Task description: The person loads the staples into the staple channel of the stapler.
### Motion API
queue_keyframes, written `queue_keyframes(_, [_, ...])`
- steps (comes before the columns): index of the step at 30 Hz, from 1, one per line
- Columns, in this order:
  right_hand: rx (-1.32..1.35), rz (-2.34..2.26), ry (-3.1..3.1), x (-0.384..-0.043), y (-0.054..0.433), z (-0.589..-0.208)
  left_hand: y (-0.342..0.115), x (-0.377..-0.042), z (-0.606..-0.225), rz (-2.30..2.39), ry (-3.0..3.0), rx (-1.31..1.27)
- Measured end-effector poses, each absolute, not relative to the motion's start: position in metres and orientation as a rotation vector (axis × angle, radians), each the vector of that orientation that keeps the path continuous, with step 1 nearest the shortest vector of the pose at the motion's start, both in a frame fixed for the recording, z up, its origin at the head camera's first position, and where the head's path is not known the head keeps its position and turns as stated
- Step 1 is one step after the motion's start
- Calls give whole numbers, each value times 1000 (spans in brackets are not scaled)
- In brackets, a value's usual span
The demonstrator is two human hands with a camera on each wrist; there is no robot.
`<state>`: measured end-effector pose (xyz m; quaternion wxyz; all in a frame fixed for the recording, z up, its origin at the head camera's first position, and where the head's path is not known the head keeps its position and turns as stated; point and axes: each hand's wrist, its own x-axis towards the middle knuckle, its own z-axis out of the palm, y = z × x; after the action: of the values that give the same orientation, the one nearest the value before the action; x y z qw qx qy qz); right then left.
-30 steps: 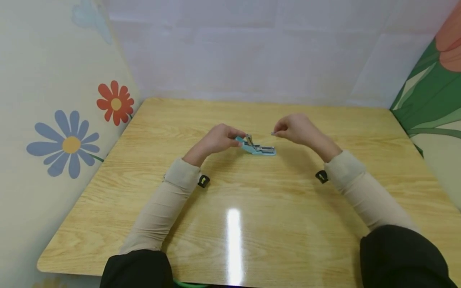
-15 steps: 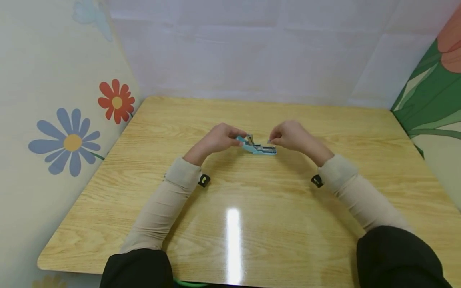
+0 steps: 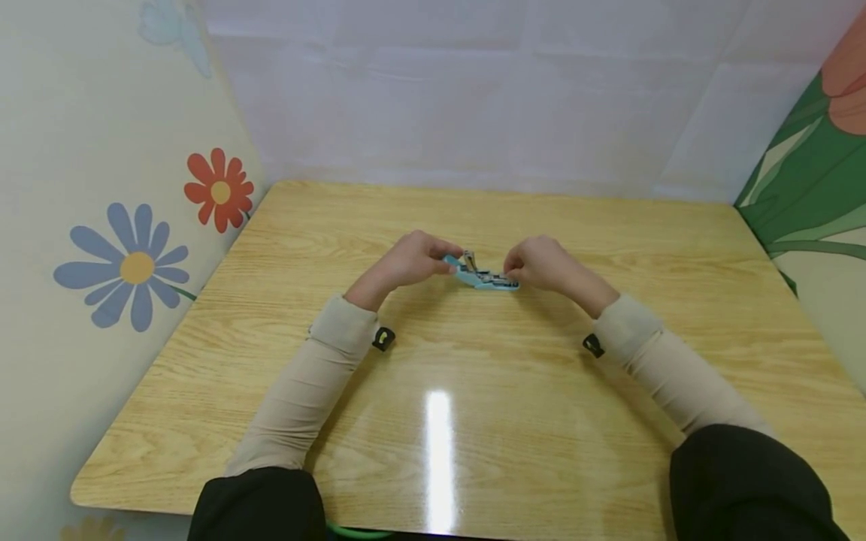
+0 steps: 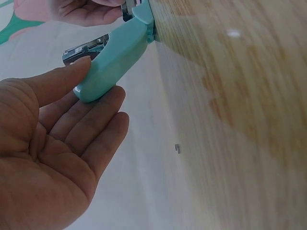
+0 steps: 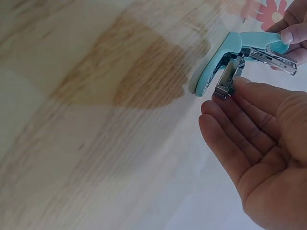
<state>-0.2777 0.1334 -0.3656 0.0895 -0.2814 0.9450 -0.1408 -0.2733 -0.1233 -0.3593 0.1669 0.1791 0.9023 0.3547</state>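
A teal stapler (image 3: pixel 463 276) stands on the table with its top swung up and back, baring the metal magazine (image 5: pixel 229 79). My left hand (image 3: pixel 411 261) pinches the raised teal top between thumb and fingers, as the left wrist view shows at the stapler's handle (image 4: pixel 112 67). At the magazine's front end is my right hand (image 3: pixel 546 264), with thumb and forefinger pinched together over the metal channel. A small strip of staples is in that pinch, mostly hidden by the fingertips in the right wrist view. The raised metal arm (image 5: pixel 273 60) tilts away from the magazine.
A tiny metallic piece (image 4: pixel 177 148), perhaps a staple bit, lies on the wooden table (image 3: pixel 473 443) in the left wrist view. A white sheet (image 3: pixel 487 98) hangs behind the table. Flower-painted walls (image 3: pixel 81 135) stand at both sides.
My right hand has moved down and left, bringing the small strip from the air beside the stapler to its magazine. The left hand and stapler have stayed in place.
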Motion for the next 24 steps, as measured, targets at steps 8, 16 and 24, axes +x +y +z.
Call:
queue_keyframes(8, [-826, -419, 2813, -278, 133, -366, -123, -273, -359, 1020, 2565, 502])
queue_keyframes(16, [-839, -408, 2819, -278, 134, -369, -123, -274, -360, 1025, 2558, 489])
queue_keyframes(24, [-836, -400, 2820, -277, 133, -370, -123, -273, -361, 1043, 2549, 481])
